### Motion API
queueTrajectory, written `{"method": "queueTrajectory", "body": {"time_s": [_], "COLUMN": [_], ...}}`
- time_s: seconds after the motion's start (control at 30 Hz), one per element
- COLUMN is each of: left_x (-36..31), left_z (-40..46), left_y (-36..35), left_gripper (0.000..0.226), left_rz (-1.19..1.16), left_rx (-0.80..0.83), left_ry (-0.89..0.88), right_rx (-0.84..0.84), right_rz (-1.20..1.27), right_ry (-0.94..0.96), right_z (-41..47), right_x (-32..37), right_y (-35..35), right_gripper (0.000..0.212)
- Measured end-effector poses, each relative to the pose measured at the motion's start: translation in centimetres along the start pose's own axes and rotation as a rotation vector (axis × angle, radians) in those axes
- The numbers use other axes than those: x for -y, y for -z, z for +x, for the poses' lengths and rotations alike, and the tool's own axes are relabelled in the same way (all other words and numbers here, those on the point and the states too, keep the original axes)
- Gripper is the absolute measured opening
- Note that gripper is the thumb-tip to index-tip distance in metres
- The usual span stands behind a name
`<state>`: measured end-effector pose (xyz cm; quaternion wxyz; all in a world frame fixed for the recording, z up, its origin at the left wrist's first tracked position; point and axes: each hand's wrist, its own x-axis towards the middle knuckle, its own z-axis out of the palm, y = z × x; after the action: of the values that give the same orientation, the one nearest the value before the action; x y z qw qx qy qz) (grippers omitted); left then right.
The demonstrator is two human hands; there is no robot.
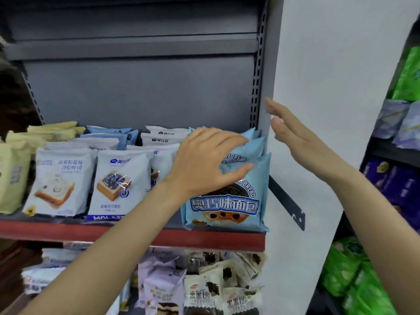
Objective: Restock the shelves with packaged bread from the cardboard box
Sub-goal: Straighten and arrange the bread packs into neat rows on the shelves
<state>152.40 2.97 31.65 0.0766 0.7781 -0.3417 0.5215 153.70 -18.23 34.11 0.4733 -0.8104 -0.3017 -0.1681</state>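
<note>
The left hand [204, 162] is held with fingers spread over the top of the light-blue bread packets [225, 201], which are stacked upright at the right end of the red-edged shelf [204, 239]. The right hand [297, 142] is held flat, fingers straight, beside the shelf upright [258, 87], gripping nothing.

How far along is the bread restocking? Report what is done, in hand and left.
Done: the red-edged metal shelf carries rows of white blueberry toast packets and a row of light-blue cookie bread packets at its right end. In hand: the left hand rests spread on the front blue packet; the right hand hovers open beside the row. Left: unclear, the cardboard box is out of view.
</note>
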Motion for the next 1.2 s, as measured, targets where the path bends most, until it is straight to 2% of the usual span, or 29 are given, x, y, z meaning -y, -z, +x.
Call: {"method": "queueTrajectory", "body": {"time_s": [0.07, 0.13, 0.23, 0.27, 0.33, 0.47, 0.53, 0.63, 0.77, 0.83, 0.9, 0.97, 1.03, 1.1, 1.2], "left_x": [0.0, 0.5, 1.0, 1.2, 1.4, 1.5, 1.5, 1.8, 1.9, 1.8, 1.8, 2.3, 2.6, 2.6, 2.7], "left_z": [-1.4, -3.8, -6.5, -6.8, -6.7, -6.3, -6.4, -6.3, -6.3, -6.2, -5.2, -3.4, -1.6, -0.4, 0.0], "left_y": [0.9, 1.2, 0.9, 0.7, 0.4, 0.3, 0.7, 1.2, 2.0, 3.0, 3.7, 3.9, 3.4, 2.8, 2.4], "left_gripper": [0.045, 0.060, 0.096, 0.103, 0.107, 0.114, 0.119, 0.126, 0.132, 0.131, 0.122, 0.112, 0.115, 0.119, 0.115], "left_rz": [-0.040, -0.175, -0.695, -0.860, -1.001, -0.959, -0.847, -0.682, -0.624, -0.536, -0.342, -0.129, -0.004, 0.068, 0.200], "left_rx": [-0.058, -0.017, 0.142, 0.178, 0.258, 0.366, 0.400, 0.457, 0.458, 0.370, 0.313, 0.406, 0.607, 0.778, 0.863], "left_ry": [0.104, 0.315, 0.721, 0.804, 0.848, 0.768, 0.745, 0.766, 0.783, 0.724, 0.521, 0.298, 0.202, 0.188, 0.141], "right_rx": [-0.010, 0.026, 0.096, 0.122, 0.153, 0.195, 0.230, 0.253, 0.286, 0.160, -0.003, -0.028, 0.095, 0.311, 0.613], "right_rz": [0.104, 0.182, 0.239, 0.232, 0.247, 0.184, 0.114, 0.058, 0.099, 0.024, -0.068, -0.242, -0.485, -0.673, -0.824], "right_ry": [-0.028, -0.044, -0.073, -0.087, -0.149, -0.198, -0.215, -0.239, -0.244, -0.226, -0.094, 0.067, 0.166, 0.162, 0.033], "right_z": [-2.9, -4.8, -5.2, -5.0, -4.5, -4.3, -4.1, -3.6, -4.0, -3.7, -1.8, 1.5, 5.6, 9.1, 12.3], "right_x": [-0.5, -1.2, -2.7, -2.9, -3.0, -2.9, -2.6, -2.4, -1.2, -0.2, 0.5, 0.8, 0.1, -0.9, -2.5], "right_y": [-1.3, -2.8, -4.6, -5.1, -5.7, -5.7, -5.4, -5.1, -3.1, -1.3, 0.4, 1.2, 1.1, 0.1, -1.6], "right_gripper": [0.067, 0.086, 0.109, 0.114, 0.122, 0.127, 0.126, 0.123, 0.115, 0.094, 0.064, 0.039, 0.034, 0.034, 0.049]}}
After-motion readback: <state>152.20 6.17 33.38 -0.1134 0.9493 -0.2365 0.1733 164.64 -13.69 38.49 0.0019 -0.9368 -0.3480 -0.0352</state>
